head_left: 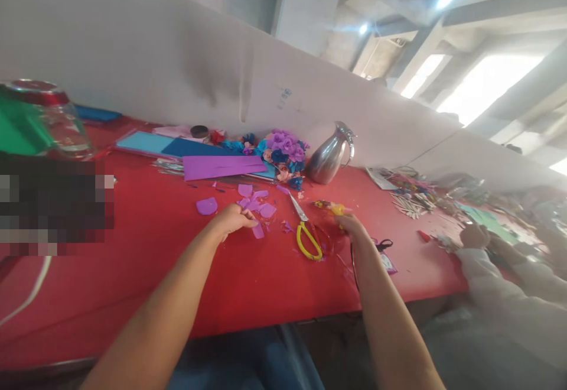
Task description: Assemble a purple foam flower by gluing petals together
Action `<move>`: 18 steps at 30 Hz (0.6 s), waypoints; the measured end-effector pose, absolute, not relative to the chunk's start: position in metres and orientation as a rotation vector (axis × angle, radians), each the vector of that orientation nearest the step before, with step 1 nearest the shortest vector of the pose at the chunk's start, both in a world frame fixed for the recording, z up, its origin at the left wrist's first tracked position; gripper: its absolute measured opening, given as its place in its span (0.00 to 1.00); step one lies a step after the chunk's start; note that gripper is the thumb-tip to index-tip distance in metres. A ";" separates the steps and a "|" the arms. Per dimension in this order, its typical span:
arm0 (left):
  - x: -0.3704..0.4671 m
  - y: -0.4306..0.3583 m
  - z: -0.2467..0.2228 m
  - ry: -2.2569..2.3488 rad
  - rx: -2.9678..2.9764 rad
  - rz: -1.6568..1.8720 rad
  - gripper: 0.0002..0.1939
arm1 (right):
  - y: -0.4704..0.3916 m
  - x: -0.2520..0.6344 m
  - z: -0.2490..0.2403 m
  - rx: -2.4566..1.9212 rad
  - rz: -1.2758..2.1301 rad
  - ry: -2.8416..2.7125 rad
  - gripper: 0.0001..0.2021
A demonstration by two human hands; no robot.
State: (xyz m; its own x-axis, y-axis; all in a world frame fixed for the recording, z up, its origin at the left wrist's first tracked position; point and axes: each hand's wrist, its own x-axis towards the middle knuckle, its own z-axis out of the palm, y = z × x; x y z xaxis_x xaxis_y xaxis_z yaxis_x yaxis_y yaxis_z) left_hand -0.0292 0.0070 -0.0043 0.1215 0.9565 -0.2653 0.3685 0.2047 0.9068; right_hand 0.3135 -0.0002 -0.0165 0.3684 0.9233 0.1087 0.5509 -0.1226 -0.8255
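My left hand (231,221) is closed in a pinch at a purple paper petal (258,230), over the red table. Beyond the fingers lie several more cut purple petals (266,210), with one rounded petal (207,205) apart to the left. My right hand (353,226) is curled around the near end of a small yellow tool (338,208); its kind is unclear. A dark cord (353,260) hangs beneath this hand. Between both hands rest open-handled scissors (309,241) with yellow grips, blades pointing away from me.
Behind lie a purple paper strip (212,166), blue sheets (146,141), a paper flower bunch (286,146) and a metal jug (328,156). A clear jar (66,124) stands left. At right, another person's hands (476,236) work beside sticks (411,204) and scraps.
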 end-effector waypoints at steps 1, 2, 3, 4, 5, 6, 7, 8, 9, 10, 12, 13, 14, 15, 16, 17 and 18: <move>-0.028 0.006 -0.004 1.432 1.353 0.708 0.08 | -0.002 0.310 -0.015 -1.742 0.635 -1.243 0.09; -0.028 0.006 -0.004 1.432 1.352 0.702 0.08 | -0.006 0.305 -0.014 -1.722 0.682 -1.215 0.08; -0.027 0.006 -0.005 1.425 1.352 0.697 0.08 | -0.012 0.299 -0.012 -1.696 0.724 -1.195 0.08; -0.027 0.006 -0.006 1.411 1.355 0.691 0.08 | -0.019 0.293 -0.009 -1.648 0.777 -1.179 0.09; -0.026 0.006 -0.008 1.392 1.360 0.691 0.08 | -0.028 0.286 -0.007 -1.580 0.843 -1.164 0.11; -0.026 0.006 -0.010 1.377 1.368 0.692 0.08 | -0.038 0.279 -0.004 -1.452 0.960 -1.112 0.14; -0.025 0.007 -0.012 1.367 1.380 0.695 0.07 | -0.047 0.271 -0.002 -1.363 1.046 -1.072 0.17; -0.025 0.007 -0.014 1.369 1.389 0.702 0.06 | -0.056 0.263 0.000 -1.319 1.109 -1.058 0.19; -0.025 0.008 -0.016 1.382 1.398 0.704 0.06 | -0.065 0.255 0.002 -1.295 1.152 -1.055 0.20; -0.024 0.008 -0.018 1.400 1.405 0.707 0.05 | -0.072 0.248 0.003 -1.294 1.188 -1.065 0.21; -0.024 0.008 -0.020 1.442 1.423 0.701 0.04 | -0.083 0.234 0.005 -1.300 1.232 -1.098 0.19; -0.023 0.009 -0.020 1.460 1.438 0.692 0.04 | -0.087 0.229 0.005 -1.303 1.247 -1.118 0.18; -0.023 0.009 -0.020 1.478 1.455 0.678 0.05 | -0.091 0.223 0.004 -1.308 1.252 -1.143 0.18; -0.022 0.009 -0.019 1.495 1.472 0.663 0.05 | -0.093 0.218 0.004 -1.320 1.249 -1.178 0.17; -0.022 0.009 -0.018 1.512 1.487 0.654 0.05 | -0.096 0.214 0.002 -1.336 1.237 -1.219 0.17; -0.021 0.009 -0.018 1.527 1.497 0.646 0.05 | -0.097 0.210 0.001 -1.356 1.218 -1.269 0.17; -0.020 0.010 -0.017 1.537 1.501 0.641 0.06 | -0.099 0.207 -0.002 -1.375 1.198 -1.322 0.17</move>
State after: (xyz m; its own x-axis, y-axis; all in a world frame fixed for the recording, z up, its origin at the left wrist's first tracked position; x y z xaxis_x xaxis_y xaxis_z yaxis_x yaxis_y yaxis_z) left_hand -0.0203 0.0097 -0.0172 0.1053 0.9682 -0.2267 0.5206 0.1406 0.8421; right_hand 0.2066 -0.0988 -0.0016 -0.0227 0.9970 -0.0734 0.1715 -0.0684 -0.9828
